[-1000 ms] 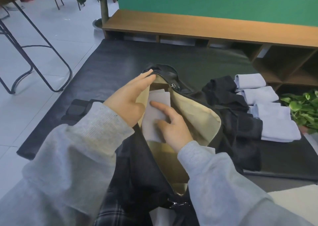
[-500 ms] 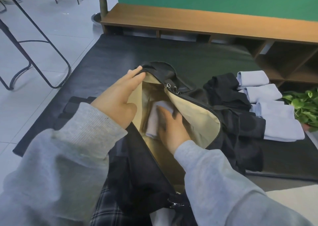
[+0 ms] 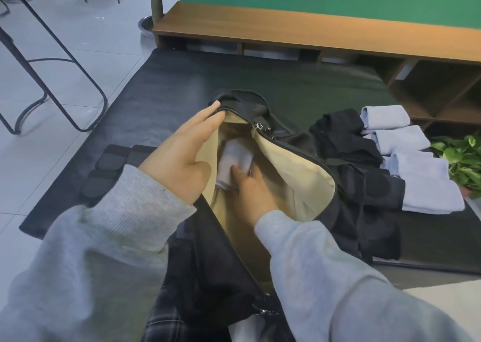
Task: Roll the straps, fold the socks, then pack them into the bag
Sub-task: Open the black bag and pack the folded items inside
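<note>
Folded sock going into the open bag, centre of frame.

The left hand [image 3: 179, 157], fingers straight, presses back the bag [image 3: 299, 177] rim; the right hand [image 3: 250, 188] pinches the pale sock [image 3: 234, 157] inside. Light, soft and floppy, it likely holds best gripped across its fold; more folded socks [image 3: 416, 170] wait at right.

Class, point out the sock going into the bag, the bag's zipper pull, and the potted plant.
sock [image 3: 235, 157], head view, its pale folded middle.
zipper pull [image 3: 258, 125], head view, the metal tab.
potted plant [image 3: 460, 154], head view, green leaves.

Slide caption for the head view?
Left hand holds the bag open; right hand tucks a folded sock inside.
</note>
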Available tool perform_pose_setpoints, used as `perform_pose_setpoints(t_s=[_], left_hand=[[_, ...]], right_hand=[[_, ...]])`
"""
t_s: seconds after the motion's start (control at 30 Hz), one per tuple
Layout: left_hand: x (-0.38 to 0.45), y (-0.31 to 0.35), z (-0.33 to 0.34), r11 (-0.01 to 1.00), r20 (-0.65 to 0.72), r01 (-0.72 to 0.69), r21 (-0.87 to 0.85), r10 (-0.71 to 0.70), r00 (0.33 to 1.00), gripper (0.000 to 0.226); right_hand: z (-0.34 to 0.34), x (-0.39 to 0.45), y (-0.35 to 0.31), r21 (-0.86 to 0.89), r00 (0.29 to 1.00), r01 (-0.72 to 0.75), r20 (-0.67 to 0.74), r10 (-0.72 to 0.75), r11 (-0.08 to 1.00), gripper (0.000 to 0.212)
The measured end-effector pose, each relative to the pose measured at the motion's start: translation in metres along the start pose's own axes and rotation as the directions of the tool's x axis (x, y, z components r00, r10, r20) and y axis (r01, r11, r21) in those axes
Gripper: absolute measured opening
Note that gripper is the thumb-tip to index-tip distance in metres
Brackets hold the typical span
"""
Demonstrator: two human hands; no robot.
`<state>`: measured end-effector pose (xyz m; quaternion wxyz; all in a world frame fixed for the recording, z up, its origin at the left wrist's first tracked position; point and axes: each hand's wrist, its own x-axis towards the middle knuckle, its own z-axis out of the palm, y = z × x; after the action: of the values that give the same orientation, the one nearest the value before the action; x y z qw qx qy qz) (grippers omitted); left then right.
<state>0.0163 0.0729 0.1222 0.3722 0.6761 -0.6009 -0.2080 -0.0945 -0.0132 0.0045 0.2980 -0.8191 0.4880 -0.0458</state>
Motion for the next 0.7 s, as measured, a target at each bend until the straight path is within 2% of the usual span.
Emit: perform_pose_setpoints(t_s=[0.1, 0.2, 0.37, 0.57, 0.63, 0.7], left_hand=[[0.0, 0.0, 0.0, 1.0, -0.003, -0.004, -0.01, 0.004, 1.0, 0.082], [0.0, -0.002, 0.0, 1.0, -0.004, -0.018, -0.009, 0.018, 1.0, 0.082], [0.0, -0.002, -0.002, 0.999, 0.008, 0.014, 0.033, -0.014, 1.0, 0.082], [0.001, 0.002, -0.001, 0.996, 0.024, 0.026, 0.083, -0.028, 0.999, 0.08], [-0.001, 0.005, 0.002, 0.995, 0.032, 0.045, 0.092, -0.049, 0.998, 0.079], [-0.002, 0.009, 0.006, 0.991, 0.041, 0.052, 0.12, -0.057, 0.998, 0.077]], right_hand=[[-0.001, 0.018, -0.006, 0.105, 1.0, 0.018, -0.015, -0.016, 0.994, 0.051], [-0.002, 0.031, -0.01, 0.092, 0.997, 0.055, -0.05, -0.051, 0.994, 0.054], [-0.002, 0.043, -0.009, 0.103, 0.997, 0.072, -0.027, -0.07, 0.992, 0.052], [-0.006, 0.021, -0.007, 0.068, 0.994, 0.053, 0.089, -0.059, 0.996, 0.069], [-0.018, 0.001, -0.005, 0.024, 0.986, 0.093, 0.138, -0.095, 0.995, 0.07], [-0.033, -0.025, -0.002, 0.05, 0.978, 0.17, 0.113, -0.175, 0.984, 0.067]])
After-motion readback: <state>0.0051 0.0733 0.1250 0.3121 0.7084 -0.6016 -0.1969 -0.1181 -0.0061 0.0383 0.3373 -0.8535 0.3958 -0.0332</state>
